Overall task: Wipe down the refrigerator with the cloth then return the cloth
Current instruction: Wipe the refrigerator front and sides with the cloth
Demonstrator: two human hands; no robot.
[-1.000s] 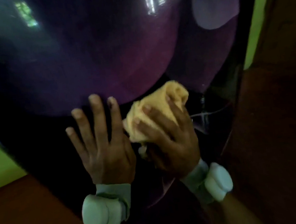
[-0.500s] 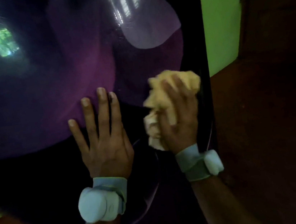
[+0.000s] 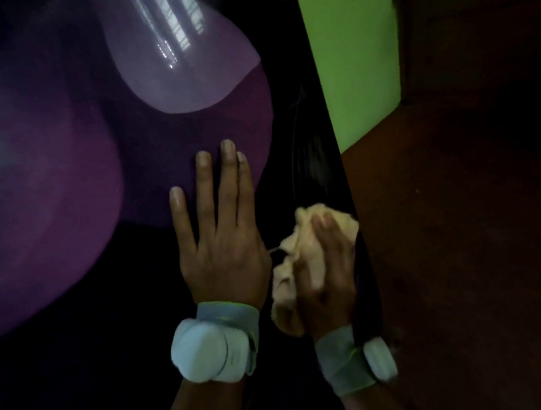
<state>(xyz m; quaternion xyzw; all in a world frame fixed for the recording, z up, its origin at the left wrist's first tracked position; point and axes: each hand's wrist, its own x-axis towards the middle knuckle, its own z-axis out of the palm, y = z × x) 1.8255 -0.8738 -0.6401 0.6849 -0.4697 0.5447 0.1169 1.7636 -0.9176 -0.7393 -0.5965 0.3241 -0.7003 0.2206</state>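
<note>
The refrigerator door (image 3: 55, 198) fills the left and middle of the head view, glossy dark purple with lighter curved shapes and window reflections. My left hand (image 3: 218, 225) lies flat on the door with straight fingers pointing up. My right hand (image 3: 328, 266) grips a bunched pale yellow cloth (image 3: 290, 264) and presses it against the door close to its right edge. My fingers cover part of the cloth. Both wrists wear grey bands with white pods.
A bright green wall (image 3: 352, 49) stands just right of the refrigerator's edge. Dark reddish-brown floor (image 3: 474, 246) spreads to the right and below. A dark doorway or panel (image 3: 476, 5) is at the upper right.
My right hand has slid the cloth down along the door's right edge. The left hand has stayed flat on the door. The view has shifted left, so the door's edge sits further right.
</note>
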